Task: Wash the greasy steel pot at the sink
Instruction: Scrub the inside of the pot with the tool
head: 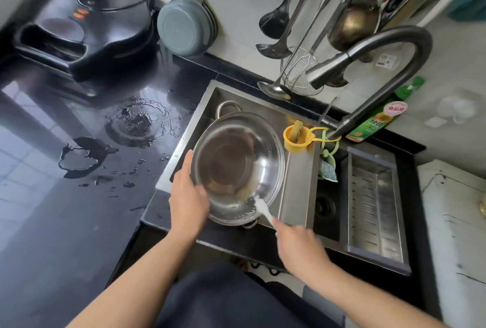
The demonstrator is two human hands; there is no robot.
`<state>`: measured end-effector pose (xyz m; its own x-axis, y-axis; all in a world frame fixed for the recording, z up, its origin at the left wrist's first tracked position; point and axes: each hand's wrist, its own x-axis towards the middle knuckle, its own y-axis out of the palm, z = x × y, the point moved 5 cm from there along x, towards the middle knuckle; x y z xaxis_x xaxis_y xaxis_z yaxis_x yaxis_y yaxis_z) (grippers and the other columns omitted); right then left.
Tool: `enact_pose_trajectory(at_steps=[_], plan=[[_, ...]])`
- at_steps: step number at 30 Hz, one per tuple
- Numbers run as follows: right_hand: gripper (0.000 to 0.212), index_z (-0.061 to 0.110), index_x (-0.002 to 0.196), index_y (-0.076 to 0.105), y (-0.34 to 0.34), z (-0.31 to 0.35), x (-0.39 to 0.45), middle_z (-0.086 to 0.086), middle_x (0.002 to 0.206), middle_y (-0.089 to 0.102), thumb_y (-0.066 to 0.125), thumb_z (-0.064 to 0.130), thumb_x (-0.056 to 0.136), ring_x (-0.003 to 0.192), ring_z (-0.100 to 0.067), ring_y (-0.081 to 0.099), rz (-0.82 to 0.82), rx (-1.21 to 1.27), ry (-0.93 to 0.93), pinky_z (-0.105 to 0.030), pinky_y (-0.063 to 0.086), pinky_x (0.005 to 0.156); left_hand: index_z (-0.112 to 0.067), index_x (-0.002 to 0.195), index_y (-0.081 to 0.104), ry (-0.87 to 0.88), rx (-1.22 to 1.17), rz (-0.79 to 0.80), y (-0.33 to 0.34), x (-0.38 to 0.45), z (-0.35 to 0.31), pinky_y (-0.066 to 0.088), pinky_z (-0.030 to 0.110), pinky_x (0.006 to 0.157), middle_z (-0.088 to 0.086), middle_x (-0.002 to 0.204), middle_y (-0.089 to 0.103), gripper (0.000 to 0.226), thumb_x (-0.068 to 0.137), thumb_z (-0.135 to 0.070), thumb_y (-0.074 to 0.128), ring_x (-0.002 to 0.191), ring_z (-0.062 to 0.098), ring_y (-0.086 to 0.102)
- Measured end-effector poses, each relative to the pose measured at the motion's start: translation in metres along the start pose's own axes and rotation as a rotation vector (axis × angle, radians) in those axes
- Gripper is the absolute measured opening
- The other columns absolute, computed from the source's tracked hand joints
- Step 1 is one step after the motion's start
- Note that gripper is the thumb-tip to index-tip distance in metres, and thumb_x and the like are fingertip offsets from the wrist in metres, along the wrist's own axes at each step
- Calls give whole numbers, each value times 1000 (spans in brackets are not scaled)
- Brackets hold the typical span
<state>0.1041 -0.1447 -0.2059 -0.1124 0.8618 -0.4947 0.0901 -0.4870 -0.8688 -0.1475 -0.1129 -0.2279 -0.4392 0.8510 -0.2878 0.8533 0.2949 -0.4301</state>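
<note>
The steel pot (238,167) is tilted toward me in the left basin of the sink (294,180), with brownish residue and foam at its lower inside wall. My left hand (188,196) grips the pot's near left rim. My right hand (299,246) holds a white brush (263,209) whose head touches the pot's inner lower right wall. The dark faucet (368,59) arches over the sink from the right; no water stream is visible.
A yellow cup holder (297,138) and a green sponge (327,170) hang on the sink divider. Green detergent bottle (378,120) stands behind. A drain rack (373,204) fills the right basin. Wet black counter (105,143) with puddles lies left. Ladles (276,20) hang above.
</note>
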Motion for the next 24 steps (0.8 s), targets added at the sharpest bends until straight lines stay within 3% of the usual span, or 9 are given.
enact_pose_trajectory(at_steps=[3,5,9,12,14,19,24], plan=[[44,39,139,57,20,30,-3,-1,101,71,40,33,99,92,-25,65,132,396,-9,-37,55,82,-51,156,31,-12,-28,-6,0,-6,3,45,50,105,-5,147,55,87,89,3,46,124,25,58],[43,41,135,60,19,37,-2,1,95,71,41,32,98,87,-23,64,175,436,-48,-34,54,78,-51,156,30,-34,-28,-10,-2,-7,5,45,54,107,-4,148,55,87,89,2,45,124,28,58],[49,39,150,44,-7,-11,6,-8,103,67,38,23,103,92,-32,65,17,17,9,-39,53,74,-51,156,29,-10,-5,0,-2,-7,5,45,56,108,-5,148,55,87,89,1,44,125,27,57],[57,24,153,37,-34,-23,23,-7,95,67,42,8,98,86,-31,67,-111,-271,-6,-37,44,62,-48,155,32,68,18,18,3,-7,0,46,57,103,-5,138,57,85,88,3,44,119,22,56],[49,14,146,44,-38,-5,29,-8,102,69,42,5,98,93,-32,68,-101,-313,-5,-37,40,65,-46,156,32,87,31,23,4,-8,-2,46,57,102,-5,137,57,86,87,5,44,119,21,55],[36,12,124,63,-9,65,17,-13,111,64,46,7,93,102,-34,63,212,-75,-67,-39,53,80,-41,160,29,109,67,18,2,-19,-6,39,45,102,-3,147,51,83,93,4,45,127,22,48],[33,13,120,68,-56,16,68,-7,105,67,47,5,95,98,-31,67,-33,-386,-36,-37,47,69,-48,156,32,50,162,57,-12,5,-9,44,39,88,-2,133,62,81,91,-3,50,109,26,62]])
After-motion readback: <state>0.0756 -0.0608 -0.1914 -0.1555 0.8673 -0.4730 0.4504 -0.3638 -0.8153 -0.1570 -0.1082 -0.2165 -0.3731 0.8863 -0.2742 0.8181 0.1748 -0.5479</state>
